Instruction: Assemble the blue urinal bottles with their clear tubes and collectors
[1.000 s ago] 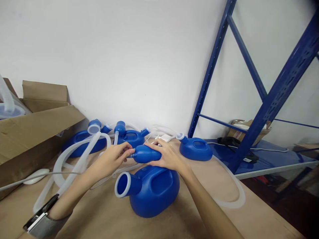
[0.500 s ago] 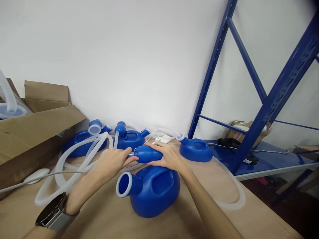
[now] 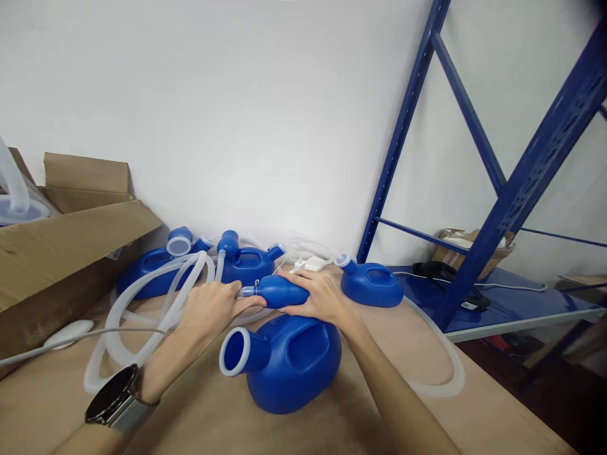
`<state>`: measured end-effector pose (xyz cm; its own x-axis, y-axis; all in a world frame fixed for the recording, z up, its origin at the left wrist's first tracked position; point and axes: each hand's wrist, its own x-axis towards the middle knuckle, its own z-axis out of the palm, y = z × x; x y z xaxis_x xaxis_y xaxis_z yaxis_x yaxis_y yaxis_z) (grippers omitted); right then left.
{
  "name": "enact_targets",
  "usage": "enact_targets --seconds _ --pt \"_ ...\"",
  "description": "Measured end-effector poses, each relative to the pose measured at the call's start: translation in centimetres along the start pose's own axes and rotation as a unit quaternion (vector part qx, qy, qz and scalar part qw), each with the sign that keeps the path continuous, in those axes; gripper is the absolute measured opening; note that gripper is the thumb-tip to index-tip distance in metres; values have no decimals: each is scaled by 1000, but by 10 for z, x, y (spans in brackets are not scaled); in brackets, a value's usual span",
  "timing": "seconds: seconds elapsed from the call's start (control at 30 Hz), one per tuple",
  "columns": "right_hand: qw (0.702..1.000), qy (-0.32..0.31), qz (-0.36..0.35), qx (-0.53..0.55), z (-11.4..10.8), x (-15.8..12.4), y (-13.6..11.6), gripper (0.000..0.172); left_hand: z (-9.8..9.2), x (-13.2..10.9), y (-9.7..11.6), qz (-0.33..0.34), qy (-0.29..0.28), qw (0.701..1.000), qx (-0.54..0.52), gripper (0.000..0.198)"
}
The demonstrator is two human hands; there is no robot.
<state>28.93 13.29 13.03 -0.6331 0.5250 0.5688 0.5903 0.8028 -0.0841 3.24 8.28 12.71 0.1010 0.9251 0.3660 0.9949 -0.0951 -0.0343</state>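
Observation:
My right hand (image 3: 320, 296) wraps round a blue plastic urinal funnel (image 3: 282, 291), its wide end hidden in the palm. A small metal wire clip (image 3: 257, 285) sits round the funnel's narrow neck. Left of the clip, a clear hose (image 3: 246, 291) runs into the grip of my left hand (image 3: 213, 308), whose thumb presses along its near side and reaches towards the neck. Just below and in front of my hands stands a blue urinal bottle (image 3: 291, 373) with a side handle, its white-rimmed mouth facing left. A dark watch is on my left wrist.
Behind stand more blue bottles (image 3: 372, 285), some with funnels. Translucent hoses (image 3: 121, 341) coil at left; another loops at right. An open cardboard box (image 3: 71, 234) and a white computer mouse (image 3: 71, 332) lie left. A blue metal rack (image 3: 403, 133) stands right.
My left hand and wrist have shifted slightly right, and the coiled hose at the left has moved right too. More clear hose shows beside the clip. My right hand stays round the funnel.

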Motion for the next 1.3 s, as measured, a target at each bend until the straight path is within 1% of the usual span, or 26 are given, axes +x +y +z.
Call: enact_targets --seconds 0.1,0.17,0.3,0.37,0.4,0.53,0.7,0.77,0.93,1.13,1.17,1.3 --pt "1000 -11 12 1 -2 0 -4 75 0 2 -3 23 -7 1000 -19 72" --pt "1000 -18 17 1 -3 1 -5 76 -2 3 -6 52 -9 997 -61 68" --pt "999 -28 23 22 -5 1 -6 77 -8 3 -13 140 11 974 -178 58" --pt "998 -38 26 30 -6 2 -5 77 -10 2 -15 169 8 965 -203 53" --pt "998 -43 27 31 -6 2 -5 77 -10 1 -15 172 2 964 -204 51" --pt "997 -53 33 37 -6 2 -5 78 -9 -1 -11 158 -21 975 -151 47" --pt "997 -60 30 42 -6 2 -7 78 -8 0 -7 139 -37 988 -54 53" --pt "997 -59 31 37 -7 2 -7 77 -6 1 -6 125 -34 991 -29 55" --pt "998 -55 13 41 -7 0 -2 77 2 -2 -3 98 -11 995 -20 64" --pt "999 -48 -1 25 -6 -2 4 76 2 -3 2 76 -22 996 -36 68" --pt "999 -47 0 21 -5 -2 4 76 2 -3 2 67 -18 997 -36 69" --pt "999 -40 12 -5 -6 -4 -1 73 6 3 -9 -6 19 1000 -14 75"
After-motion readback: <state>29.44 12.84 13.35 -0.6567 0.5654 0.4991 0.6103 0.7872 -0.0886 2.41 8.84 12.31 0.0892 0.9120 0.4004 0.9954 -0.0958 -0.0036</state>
